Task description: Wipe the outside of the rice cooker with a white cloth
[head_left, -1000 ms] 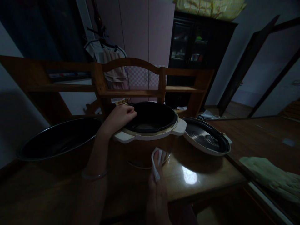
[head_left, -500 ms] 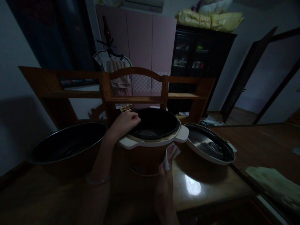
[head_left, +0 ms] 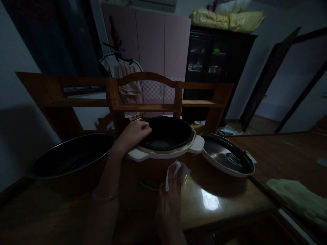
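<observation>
An electric cooker body (head_left: 166, 155) with a dark hollow inside and white side handles stands upright on the table in the middle of the head view. My left hand (head_left: 135, 132) is closed over its left rim; the fingertips are hidden. Against the cooker's front wall, below the rim, my right hand (head_left: 171, 194) presses a crumpled white tissue or cloth (head_left: 167, 178). A wide black inner pot (head_left: 74, 153) sits to the left, close to my left forearm. On the right, the cooker lid (head_left: 230, 156) lies with its metal inner side up.
The glossy wooden table (head_left: 194, 211) has a raised wooden shelf (head_left: 148, 108) along its back. To the right is a brown surface (head_left: 283, 153) with a pale cloth (head_left: 293, 194) near its front. Pink wardrobes (head_left: 150, 44) and a dark cabinet (head_left: 217, 58) stand behind.
My right hand, with the white tissue or cloth, has moved left and slightly down along the cooker's front. My left hand stays on the rim. The view has shifted slightly.
</observation>
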Motion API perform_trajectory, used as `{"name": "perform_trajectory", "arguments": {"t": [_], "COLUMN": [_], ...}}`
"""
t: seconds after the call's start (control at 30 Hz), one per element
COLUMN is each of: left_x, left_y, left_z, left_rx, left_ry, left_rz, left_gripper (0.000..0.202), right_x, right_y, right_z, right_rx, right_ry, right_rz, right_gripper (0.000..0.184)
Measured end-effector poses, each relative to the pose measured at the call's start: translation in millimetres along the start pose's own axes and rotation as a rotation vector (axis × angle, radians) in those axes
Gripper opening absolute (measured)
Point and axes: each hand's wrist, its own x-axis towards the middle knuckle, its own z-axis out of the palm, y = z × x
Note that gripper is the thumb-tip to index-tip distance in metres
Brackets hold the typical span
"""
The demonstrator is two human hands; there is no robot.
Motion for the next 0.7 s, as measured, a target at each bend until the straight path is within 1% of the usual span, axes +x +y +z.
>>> {"name": "perform_trajectory", "arguments": {"t": [0.1,0.23,0.5,0.7], "left_x": [0.1,-0.1,0.2,0.5], "left_y": [-0.5,-1.2,-3.0,-2.6], "left_z": [0.6,1.2,1.4,1.4], "left_rx": [0.008,0.012,0.009,0.022], "left_ry": [0.006,0.019,0.013,0.016], "left_rz": [0.004,0.004,0.007,-0.004], "left_gripper": [0.034,0.034,0.034,0.034], "right_x": [-4.5,-11.1,-27.6,-36.0], "right_y": [2.4,5.3,17.1,20.3], "right_z": [-2.8,-9.9,-15.0,-16.8], "right_rx": [-0.091,-0.136,-0.171,-0.176], "right_ry": [-0.023,-0.057,-0.089,-0.131], "right_rz": [-0.071,-0.101,-0.074,-0.032], "right_gripper": [0.066,0.069,0.071,0.074]}}
